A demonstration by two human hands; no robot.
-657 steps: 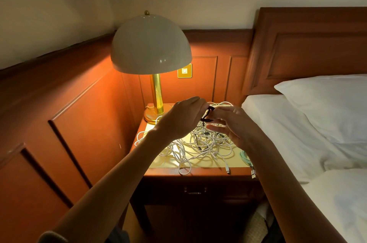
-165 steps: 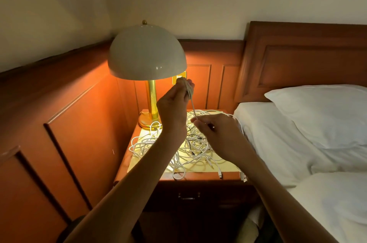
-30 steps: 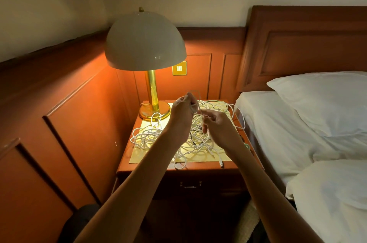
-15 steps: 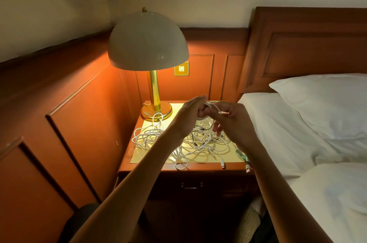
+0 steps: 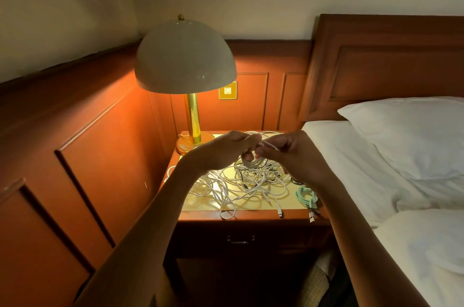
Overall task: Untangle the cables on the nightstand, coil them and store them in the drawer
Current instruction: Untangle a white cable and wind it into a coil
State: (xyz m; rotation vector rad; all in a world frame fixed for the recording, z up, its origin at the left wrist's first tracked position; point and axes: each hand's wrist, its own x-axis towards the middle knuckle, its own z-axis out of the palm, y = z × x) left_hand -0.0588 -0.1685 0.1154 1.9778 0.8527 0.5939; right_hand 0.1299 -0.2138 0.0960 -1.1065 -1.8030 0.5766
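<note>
A tangle of white cables [image 5: 241,185] with a few dark strands covers the yellow top of the wooden nightstand [image 5: 253,217]. Above it my left hand [image 5: 226,149] grips a small coil of white cable [image 5: 253,161], loops hanging below my fingers. My right hand [image 5: 292,153] pinches the same cable's free end just right of the left. A coiled mint-green cable [image 5: 307,197] lies at the nightstand's right front corner. The drawer [image 5: 239,240] below is closed, its metal handle showing.
A brass lamp with a white dome shade [image 5: 185,55] stands at the nightstand's back left. Wood panelling [image 5: 100,146] runs along the left. The bed with white sheets and a pillow [image 5: 406,136] abuts the right side. A wall switch [image 5: 227,90] sits behind.
Both hands have stayed together above the pile; the white cable now hangs as a small coil from my left hand, with my right hand slightly further right.
</note>
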